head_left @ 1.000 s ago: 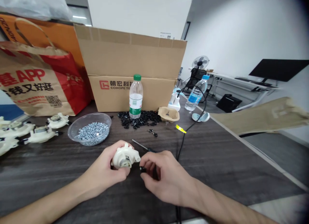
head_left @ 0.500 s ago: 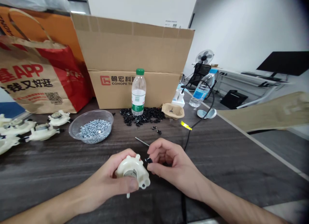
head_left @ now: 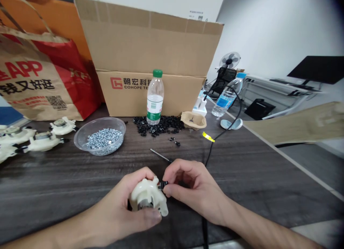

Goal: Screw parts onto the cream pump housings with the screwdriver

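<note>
My left hand [head_left: 131, 202] is wrapped round a cream plastic pump housing [head_left: 150, 192], thumb across its front, a grey metal motor [head_left: 145, 204] showing in the middle. Between the thumb and forefinger of my right hand [head_left: 193, 188] is a small black plastic clip [head_left: 162, 185], held against the housing's upper right side. Whether the clip is seated there I cannot tell. Just beyond my right hand lies a screwdriver [head_left: 161, 155], its shaft pointing away to the left. Two loose black clips [head_left: 176, 142] rest on the table farther back.
A clear bowl of screws [head_left: 103, 138] stands left of centre, with several similar housings [head_left: 44, 141] at the far left. Behind are a heap of black clips [head_left: 143, 129], a green-capped bottle [head_left: 155, 98], a pulp tray [head_left: 194, 120] and a cardboard box [head_left: 134, 55]. A black cable [head_left: 211, 152] crosses on the right.
The black clip has come up to the housing's side. My left hand has tilted the housing, so its outlet tube shows differently. The view has shifted slightly.
</note>
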{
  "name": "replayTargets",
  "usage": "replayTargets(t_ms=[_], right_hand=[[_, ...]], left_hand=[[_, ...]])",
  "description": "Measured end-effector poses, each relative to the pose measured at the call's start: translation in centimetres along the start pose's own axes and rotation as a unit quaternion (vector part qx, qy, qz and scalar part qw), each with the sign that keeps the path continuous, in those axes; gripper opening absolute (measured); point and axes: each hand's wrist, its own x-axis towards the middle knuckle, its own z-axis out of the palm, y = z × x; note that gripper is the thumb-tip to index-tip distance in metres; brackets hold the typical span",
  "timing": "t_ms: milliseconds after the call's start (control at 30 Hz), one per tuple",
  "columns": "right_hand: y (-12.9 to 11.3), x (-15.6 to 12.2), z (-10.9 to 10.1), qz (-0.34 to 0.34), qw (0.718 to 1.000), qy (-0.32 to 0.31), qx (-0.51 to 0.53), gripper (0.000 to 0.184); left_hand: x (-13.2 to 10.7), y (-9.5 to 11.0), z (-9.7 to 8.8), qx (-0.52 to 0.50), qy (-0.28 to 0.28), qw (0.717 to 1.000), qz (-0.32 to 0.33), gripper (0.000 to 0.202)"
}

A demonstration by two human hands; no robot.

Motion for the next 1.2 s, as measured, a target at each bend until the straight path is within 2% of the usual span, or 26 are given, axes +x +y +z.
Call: replayTargets(t_ms=[267,433,567,700,800,867,1000,1200], right_hand=[[0.2,0.1,0.0,0.022,1.0,-0.006,0.017,0.014],[0.4,0.1,0.1,0.002,1.0,-0.007,-0.01,0.014],[0.5,0.1,0.2,-0.004,0.999,-0.005,-0.033,0.011],[0.3,0.1,0.4,-0.022,0.997,0.007,-0.077,0.009],[0.1,-0.1,0.6,-0.057,0.99,0.018,-0.125,0.006],[0.0,-0.3,0.6,-0.086,0.982,0.014,-0.167,0.007],[0.1,-0.7,0.7,-0.121,0.968,0.007,-0.22,0.012],[0.1,-0.8,1.1,-0.133,0.965,0.017,-0.226,0.011]], left_hand=[[0.1,1.2,0.3,0.04,0.013,0.999,-0.013,0.033],[0.3,1.2,0.8,0.186,0.077,0.979,0.038,0.016],[0.1,0.9,1.0,0.26,0.1,0.959,0.05,0.011],[0.1,0.7,0.9,0.309,0.104,0.94,0.098,0.013],[0.0,0.6,0.7,0.333,0.107,0.923,0.162,0.015],[0.0,0.5,0.6,0.34,0.111,0.916,0.182,0.015],[-0.1,0.2,0.6,0.349,0.095,0.916,0.174,0.017],[0.1,-0.2,0.4,0.348,0.084,0.916,0.179,0.014]])
